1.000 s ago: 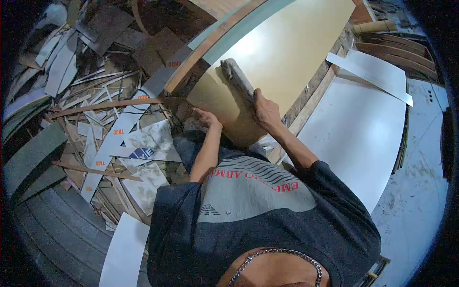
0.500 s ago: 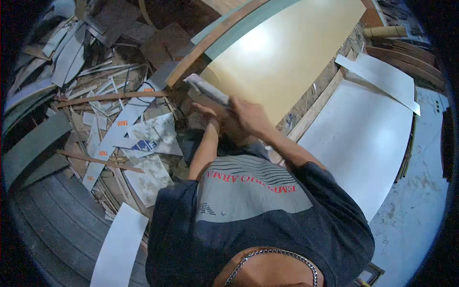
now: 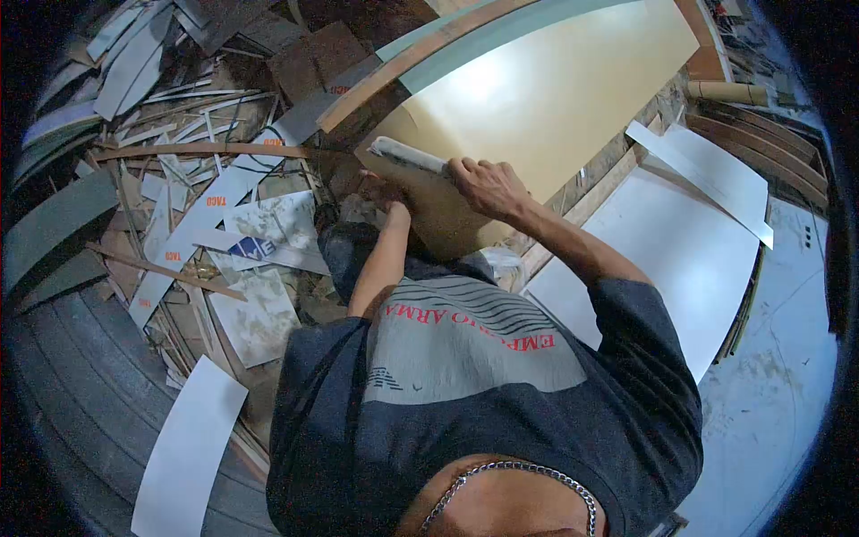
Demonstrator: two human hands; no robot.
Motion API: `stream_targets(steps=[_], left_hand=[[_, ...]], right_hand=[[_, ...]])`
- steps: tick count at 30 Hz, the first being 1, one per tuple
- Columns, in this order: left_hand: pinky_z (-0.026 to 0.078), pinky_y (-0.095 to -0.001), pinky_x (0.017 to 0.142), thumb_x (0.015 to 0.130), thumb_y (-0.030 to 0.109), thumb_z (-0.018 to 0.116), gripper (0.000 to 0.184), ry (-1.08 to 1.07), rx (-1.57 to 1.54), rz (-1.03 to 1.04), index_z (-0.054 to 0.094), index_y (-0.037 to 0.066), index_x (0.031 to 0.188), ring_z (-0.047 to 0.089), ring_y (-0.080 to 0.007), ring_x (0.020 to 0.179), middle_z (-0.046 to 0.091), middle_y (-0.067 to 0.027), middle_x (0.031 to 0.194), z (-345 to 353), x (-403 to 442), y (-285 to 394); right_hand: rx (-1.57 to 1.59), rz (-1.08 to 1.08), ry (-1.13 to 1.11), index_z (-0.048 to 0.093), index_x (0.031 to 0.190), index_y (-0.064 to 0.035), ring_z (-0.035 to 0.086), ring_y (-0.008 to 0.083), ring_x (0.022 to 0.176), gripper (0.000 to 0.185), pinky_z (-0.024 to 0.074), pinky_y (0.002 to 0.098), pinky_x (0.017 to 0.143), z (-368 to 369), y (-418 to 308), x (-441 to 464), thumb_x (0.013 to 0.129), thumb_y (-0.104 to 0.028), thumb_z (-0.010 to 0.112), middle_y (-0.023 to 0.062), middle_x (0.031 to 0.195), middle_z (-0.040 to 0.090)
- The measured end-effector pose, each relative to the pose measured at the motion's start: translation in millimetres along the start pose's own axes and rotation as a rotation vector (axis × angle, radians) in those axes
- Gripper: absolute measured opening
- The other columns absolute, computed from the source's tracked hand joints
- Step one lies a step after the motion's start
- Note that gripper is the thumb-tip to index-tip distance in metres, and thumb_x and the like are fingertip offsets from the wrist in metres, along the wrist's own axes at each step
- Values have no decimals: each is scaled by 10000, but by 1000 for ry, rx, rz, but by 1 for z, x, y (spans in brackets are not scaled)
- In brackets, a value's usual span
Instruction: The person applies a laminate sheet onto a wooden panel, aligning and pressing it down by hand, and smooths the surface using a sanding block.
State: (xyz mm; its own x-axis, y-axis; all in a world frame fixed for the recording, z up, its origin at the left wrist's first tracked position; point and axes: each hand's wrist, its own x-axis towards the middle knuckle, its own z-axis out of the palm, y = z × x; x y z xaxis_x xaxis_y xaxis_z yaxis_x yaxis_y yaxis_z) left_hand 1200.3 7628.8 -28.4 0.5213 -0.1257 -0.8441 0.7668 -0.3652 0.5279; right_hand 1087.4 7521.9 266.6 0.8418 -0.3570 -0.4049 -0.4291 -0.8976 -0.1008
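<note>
My right hand (image 3: 490, 188) is closed around the near end of a long, pale, roller-like tool (image 3: 410, 155). Beneath the tool lies a glossy yellow panel (image 3: 537, 107) with a curved outline, and the tool's far end is close to the panel's left corner. At the panel's near left edge, my left hand (image 3: 386, 192) holds the edge, its fingers dim and partly hidden. A curved wooden strip (image 3: 403, 67) and a pale green strip (image 3: 465, 45) run along the panel's upper left side.
Scrap strips (image 3: 192, 134) and a plank printed TACO (image 3: 210, 201) litter the floor at left. A white sheet (image 3: 662, 259) lies at right, with a narrow white strip (image 3: 707, 183) across its top. Curved wooden pieces (image 3: 761, 143) stand beyond. A white offcut (image 3: 188, 447) is at lower left.
My right hand has swung the tool left across the panel, then slightly back to the right since half a second ago. My left hand has stayed by the panel's edge. The view has shifted a little.
</note>
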Motion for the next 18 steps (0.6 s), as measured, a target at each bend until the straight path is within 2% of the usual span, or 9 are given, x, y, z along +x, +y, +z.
stream_targets(steps=[7,8,11,12,14,15,18], left_hand=[[420,-488,1106,1050,260,431,664,-57,-214,-105,113,166,1626,569,-326,1197,488,-203,1440,-7,-19,15],[416,-486,1109,1051,261,425,662,-59,-225,-106,112,165,1626,562,-324,1206,481,-200,1446,-7,-20,14],[406,-479,1119,1055,264,408,653,-47,-258,-102,108,163,1626,541,-320,1232,462,-189,1465,-9,-25,13],[402,-477,1122,1056,265,402,650,-44,-269,-102,106,163,1626,534,-318,1240,455,-186,1471,-10,-26,13],[395,-473,1129,1058,267,391,645,-37,-294,-87,104,161,1626,519,-315,1257,442,-178,1484,-8,-24,19],[392,-471,1132,1060,267,385,642,-30,-301,-87,102,161,1626,512,-314,1266,436,-175,1490,-8,-24,18],[381,-464,1142,1063,270,368,634,-12,-327,-83,99,158,1627,491,-309,1292,416,-164,1509,-7,-24,21]], right_hand=[[11,-53,36,460,1165,-86,687,365,878,247,541,493,661,-10,2,36,986,-249,508,132,1018,656],[21,-9,-33,437,1289,-91,701,367,917,361,519,528,744,-20,-5,38,964,-217,532,132,1131,658],[28,19,33,445,1290,-99,701,367,931,364,534,517,737,-15,-7,31,961,-233,524,135,1126,660],[26,20,35,445,1290,-99,701,367,931,364,534,517,737,-11,-8,18,961,-233,524,135,1126,660],[81,93,-99,460,1271,-99,700,356,940,365,553,499,709,6,-4,-24,938,-224,545,128,1120,659],[50,46,0,475,1240,-97,702,332,947,349,566,483,677,23,0,-53,921,-212,559,115,1106,657],[41,82,-60,475,1221,-106,702,319,956,334,561,487,669,21,-1,-76,920,-216,569,104,1068,648]])
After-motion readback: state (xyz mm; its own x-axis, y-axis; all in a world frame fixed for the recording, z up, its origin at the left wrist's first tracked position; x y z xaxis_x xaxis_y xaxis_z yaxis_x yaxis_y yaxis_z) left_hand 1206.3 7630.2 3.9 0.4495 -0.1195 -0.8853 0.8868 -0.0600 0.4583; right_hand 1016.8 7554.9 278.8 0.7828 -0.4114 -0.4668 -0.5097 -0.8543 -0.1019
